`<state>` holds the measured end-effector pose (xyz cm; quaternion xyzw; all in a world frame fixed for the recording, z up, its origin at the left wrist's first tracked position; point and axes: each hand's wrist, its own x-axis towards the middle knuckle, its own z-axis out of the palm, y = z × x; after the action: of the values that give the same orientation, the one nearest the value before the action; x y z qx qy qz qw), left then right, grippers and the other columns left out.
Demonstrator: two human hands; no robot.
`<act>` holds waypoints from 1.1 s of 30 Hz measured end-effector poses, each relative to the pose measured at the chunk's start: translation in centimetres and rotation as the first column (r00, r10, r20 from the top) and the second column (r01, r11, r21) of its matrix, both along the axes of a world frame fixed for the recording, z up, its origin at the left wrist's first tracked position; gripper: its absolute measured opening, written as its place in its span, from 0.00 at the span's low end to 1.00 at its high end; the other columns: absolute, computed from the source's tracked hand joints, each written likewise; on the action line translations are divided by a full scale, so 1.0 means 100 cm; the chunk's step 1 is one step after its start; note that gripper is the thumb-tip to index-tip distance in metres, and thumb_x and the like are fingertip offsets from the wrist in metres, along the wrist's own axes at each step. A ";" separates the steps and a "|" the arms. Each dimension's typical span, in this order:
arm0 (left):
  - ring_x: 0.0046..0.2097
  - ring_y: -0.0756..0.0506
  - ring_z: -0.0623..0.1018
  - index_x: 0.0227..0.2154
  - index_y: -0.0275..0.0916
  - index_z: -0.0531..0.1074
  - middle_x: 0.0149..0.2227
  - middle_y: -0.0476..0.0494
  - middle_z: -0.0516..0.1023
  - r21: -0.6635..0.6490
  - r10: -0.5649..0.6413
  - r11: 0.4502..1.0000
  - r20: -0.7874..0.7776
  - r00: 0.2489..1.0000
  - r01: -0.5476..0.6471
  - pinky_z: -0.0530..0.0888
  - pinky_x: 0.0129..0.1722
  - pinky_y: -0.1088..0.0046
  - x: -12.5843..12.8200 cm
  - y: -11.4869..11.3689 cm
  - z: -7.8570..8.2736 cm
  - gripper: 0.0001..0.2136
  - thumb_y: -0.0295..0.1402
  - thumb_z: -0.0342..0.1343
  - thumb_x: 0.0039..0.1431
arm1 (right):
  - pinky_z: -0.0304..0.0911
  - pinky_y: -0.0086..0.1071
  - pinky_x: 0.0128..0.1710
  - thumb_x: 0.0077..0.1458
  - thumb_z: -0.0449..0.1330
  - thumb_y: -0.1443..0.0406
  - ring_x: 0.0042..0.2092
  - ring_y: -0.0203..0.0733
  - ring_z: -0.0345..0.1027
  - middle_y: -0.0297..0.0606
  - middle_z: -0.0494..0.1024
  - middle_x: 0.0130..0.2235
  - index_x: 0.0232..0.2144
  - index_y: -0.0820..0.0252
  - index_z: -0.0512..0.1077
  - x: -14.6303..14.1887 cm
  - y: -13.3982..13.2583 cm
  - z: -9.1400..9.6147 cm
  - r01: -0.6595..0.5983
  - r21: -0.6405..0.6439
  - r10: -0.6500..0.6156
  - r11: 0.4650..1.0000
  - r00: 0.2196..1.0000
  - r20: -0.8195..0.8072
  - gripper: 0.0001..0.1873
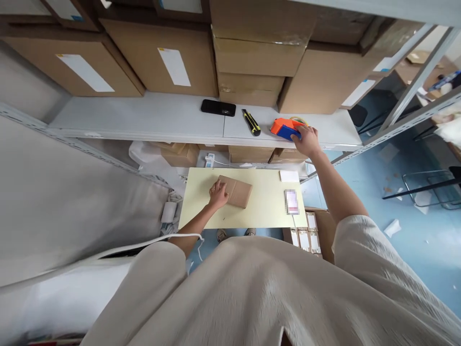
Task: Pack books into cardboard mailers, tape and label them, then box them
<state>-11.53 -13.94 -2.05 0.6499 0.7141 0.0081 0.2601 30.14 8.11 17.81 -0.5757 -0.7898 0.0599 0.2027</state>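
Observation:
A small brown cardboard box (239, 193) lies slightly turned on the pale yellow table. My left hand (218, 194) is on its left end, fingers bent over the edge and holding it. Up on the grey shelf, my right hand (305, 139) has its fingers closed around an orange and blue tape dispenser (283, 127). A roll of yellowish tape shows behind the dispenser, partly hidden by it and by my fingers. Left of the dispenser lies a yellow and black utility knife (251, 122). Further left is a black phone (218, 107), lying flat.
Large cartons (173, 57) fill the back of the shelf (151, 115) above the yellow table (201, 217). A phone with a cable (291, 202) and a white stack (289, 176) are at the table's right. Below stands an open carton of small labelled boxes (304, 239).

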 end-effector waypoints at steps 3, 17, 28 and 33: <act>0.83 0.31 0.58 0.75 0.42 0.68 0.84 0.29 0.56 -0.001 -0.038 0.999 0.023 0.999 0.038 0.63 0.79 0.44 -0.011 -0.008 -0.002 0.30 0.34 0.54 0.71 | 0.50 0.65 0.73 0.73 0.57 0.59 0.70 0.67 0.65 0.62 0.78 0.68 0.70 0.65 0.73 -0.010 0.023 -0.004 0.024 -0.031 -0.021 0.999 0.997 0.079 0.29; 0.77 0.28 0.67 0.74 0.42 0.69 0.80 0.32 0.64 -0.009 -0.096 0.995 0.103 0.990 0.098 0.69 0.75 0.47 -0.035 -0.001 -0.013 0.29 0.32 0.54 0.72 | 0.59 0.68 0.70 0.73 0.55 0.58 0.67 0.68 0.67 0.56 0.78 0.65 0.66 0.56 0.76 -0.043 -0.045 -0.023 0.025 0.233 -0.008 0.972 0.997 -0.073 0.25; 0.74 0.31 0.73 0.70 0.38 0.75 0.72 0.29 0.75 0.104 0.088 0.987 0.294 0.952 -0.123 0.69 0.77 0.51 -0.044 0.044 -0.022 0.27 0.27 0.57 0.68 | 0.76 0.48 0.57 0.55 0.70 0.56 0.55 0.55 0.80 0.49 0.85 0.58 0.54 0.53 0.81 -0.150 -0.190 -0.203 0.045 -0.821 -0.615 0.569 0.686 -0.388 0.25; 0.74 0.31 0.75 0.78 0.39 0.64 0.72 0.28 0.76 -0.123 0.271 0.963 0.404 0.874 -0.241 0.71 0.74 0.53 -0.041 0.051 -0.024 0.36 0.31 0.62 0.68 | 0.76 0.48 0.59 0.58 0.68 0.51 0.62 0.54 0.78 0.45 0.82 0.65 0.70 0.45 0.72 -0.172 -0.193 -0.221 -0.010 -0.915 -0.748 0.403 0.572 -0.335 0.38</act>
<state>-15.60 -8.87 -4.46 0.5234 0.7215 0.1566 0.4255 12.93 -11.19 -4.27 -0.6988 -0.3340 0.6025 0.1928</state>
